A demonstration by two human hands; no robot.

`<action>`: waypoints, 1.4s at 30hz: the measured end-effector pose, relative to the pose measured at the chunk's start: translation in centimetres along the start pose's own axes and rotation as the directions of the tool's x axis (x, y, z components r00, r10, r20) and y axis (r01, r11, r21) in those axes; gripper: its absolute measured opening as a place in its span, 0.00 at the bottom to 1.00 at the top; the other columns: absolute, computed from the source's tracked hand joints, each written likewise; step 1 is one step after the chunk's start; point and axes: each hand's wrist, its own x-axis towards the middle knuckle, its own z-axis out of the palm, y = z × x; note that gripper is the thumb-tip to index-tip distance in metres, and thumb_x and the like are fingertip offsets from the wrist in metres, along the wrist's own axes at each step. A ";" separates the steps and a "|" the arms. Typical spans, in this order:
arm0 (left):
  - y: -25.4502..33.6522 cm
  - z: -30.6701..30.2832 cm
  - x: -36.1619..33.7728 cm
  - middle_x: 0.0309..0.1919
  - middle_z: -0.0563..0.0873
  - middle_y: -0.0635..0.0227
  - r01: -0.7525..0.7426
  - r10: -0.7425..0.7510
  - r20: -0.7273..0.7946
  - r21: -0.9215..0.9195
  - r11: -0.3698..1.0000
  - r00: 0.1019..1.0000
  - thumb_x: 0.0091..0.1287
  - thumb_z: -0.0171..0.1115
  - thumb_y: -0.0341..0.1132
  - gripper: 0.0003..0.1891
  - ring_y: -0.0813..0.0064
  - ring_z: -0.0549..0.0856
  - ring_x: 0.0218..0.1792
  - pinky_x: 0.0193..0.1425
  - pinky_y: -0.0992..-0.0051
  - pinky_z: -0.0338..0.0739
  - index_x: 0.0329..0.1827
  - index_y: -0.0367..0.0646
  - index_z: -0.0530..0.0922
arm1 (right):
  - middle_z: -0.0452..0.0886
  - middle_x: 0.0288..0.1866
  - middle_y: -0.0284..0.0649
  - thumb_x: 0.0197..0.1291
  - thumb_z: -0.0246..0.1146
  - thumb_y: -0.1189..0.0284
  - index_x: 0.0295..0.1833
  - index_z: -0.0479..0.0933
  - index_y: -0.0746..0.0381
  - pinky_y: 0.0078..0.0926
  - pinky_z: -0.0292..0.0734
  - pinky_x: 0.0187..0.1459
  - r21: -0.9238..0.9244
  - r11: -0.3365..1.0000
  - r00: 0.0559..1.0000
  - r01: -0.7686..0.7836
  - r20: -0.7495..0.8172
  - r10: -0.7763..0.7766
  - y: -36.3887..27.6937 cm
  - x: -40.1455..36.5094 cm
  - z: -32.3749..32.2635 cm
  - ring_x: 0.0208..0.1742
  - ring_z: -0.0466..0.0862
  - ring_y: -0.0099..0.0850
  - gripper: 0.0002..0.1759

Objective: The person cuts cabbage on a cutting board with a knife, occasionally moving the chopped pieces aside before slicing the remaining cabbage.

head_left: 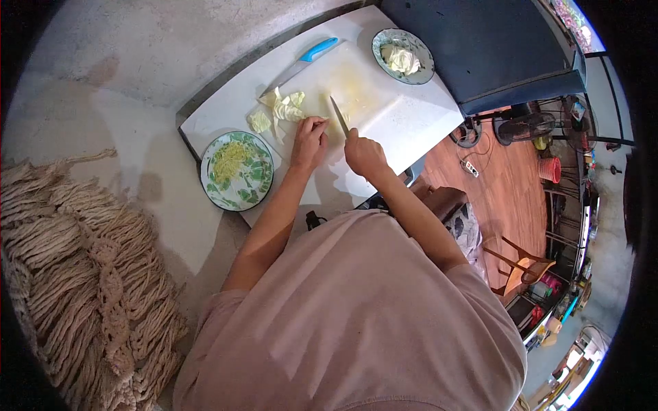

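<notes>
While the right hand [363, 154] closes around the handle of a slim steel-bladed kitchen knife [339, 116], its tip angled down onto the board, the left hand [310, 140] rests just beside the blade with fingers curled, probably steadying the leaf under the cut; whether it grips anything cannot be told. Pale green cabbage leaf pieces [284, 106] lie just beyond the left hand on the white rectangular plastic cutting board [411, 123], close enough to draw in. At the board's left edge, a round green-leaf-patterned plate [257, 192] holds a heap of yellowish shredded cabbage [229, 159]. At the far corner, a blue-rimmed patterned bowl [426, 68] holds a pale cabbage chunk [401, 58]. A second knife with a light-blue plastic handle [321, 49] lies flat nearby.
</notes>
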 end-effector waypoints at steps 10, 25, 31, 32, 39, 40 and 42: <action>-0.7 0.4 -0.2 0.51 0.83 0.60 0.008 -0.008 -0.008 0.000 1.000 1.000 0.61 0.62 0.22 0.16 0.58 0.82 0.53 0.62 0.62 0.78 0.52 0.38 0.87 | 0.85 0.30 0.59 0.73 0.51 0.69 0.47 0.68 0.70 0.54 0.83 0.37 -0.039 0.999 0.993 0.019 0.114 -0.015 -1.3 -0.7 -0.7 0.33 0.88 0.57 0.12; 0.4 -0.3 -0.1 0.52 0.82 0.61 0.031 -0.032 0.002 0.031 0.999 1.000 0.63 0.62 0.23 0.15 0.56 0.80 0.54 0.62 0.61 0.76 0.53 0.37 0.86 | 0.87 0.31 0.57 0.68 0.53 0.73 0.50 0.68 0.71 0.48 0.85 0.39 -0.082 0.996 0.987 0.034 0.157 -0.021 -1.4 -0.6 1.4 0.36 0.90 0.53 0.12; 0.1 -0.1 0.0 0.51 0.81 0.60 0.002 -0.001 -0.027 0.023 1.000 1.000 0.61 0.61 0.22 0.16 0.57 0.80 0.54 0.62 0.61 0.77 0.52 0.38 0.85 | 0.87 0.33 0.58 0.70 0.52 0.71 0.52 0.68 0.70 0.50 0.85 0.41 -0.083 0.997 0.996 -0.005 0.093 0.013 -0.5 1.1 1.3 0.37 0.90 0.54 0.13; 0.1 -0.1 0.0 0.51 0.81 0.60 0.009 -0.009 -0.019 0.014 1.000 1.000 0.60 0.61 0.22 0.16 0.57 0.80 0.54 0.62 0.61 0.77 0.52 0.39 0.84 | 0.87 0.33 0.59 0.72 0.51 0.69 0.53 0.67 0.70 0.52 0.84 0.41 -0.059 0.998 0.994 -0.030 0.102 0.035 -0.1 1.0 1.6 0.37 0.89 0.55 0.14; 1.0 -1.4 2.3 0.49 0.86 0.61 0.038 -0.043 0.023 0.178 0.983 0.999 0.67 0.64 0.28 0.10 0.55 0.81 0.55 0.64 0.59 0.73 0.50 0.43 0.85 | 0.84 0.30 0.63 0.74 0.52 0.64 0.50 0.66 0.69 0.60 0.81 0.39 0.161 0.986 0.999 -0.052 0.013 0.051 1.7 -1.5 -1.7 0.34 0.86 0.62 0.16; 0.8 -1.5 2.5 0.49 0.86 0.61 0.036 -0.041 0.028 0.177 0.984 0.999 0.67 0.64 0.28 0.10 0.55 0.81 0.55 0.64 0.59 0.73 0.50 0.43 0.85 | 0.84 0.30 0.63 0.74 0.52 0.64 0.50 0.66 0.69 0.60 0.81 0.39 0.162 0.985 0.998 -0.057 0.013 0.055 2.0 -1.5 -1.6 0.34 0.86 0.62 0.16; 0.1 -1.3 3.0 0.47 0.88 0.63 0.065 -0.074 0.066 0.140 0.988 0.995 0.68 0.65 0.31 0.08 0.56 0.81 0.54 0.61 0.60 0.75 0.48 0.44 0.86 | 0.84 0.30 0.63 0.74 0.53 0.63 0.51 0.66 0.68 0.62 0.80 0.38 0.213 0.974 0.997 -0.077 -0.008 0.080 2.7 -1.4 -1.4 0.34 0.85 0.63 0.16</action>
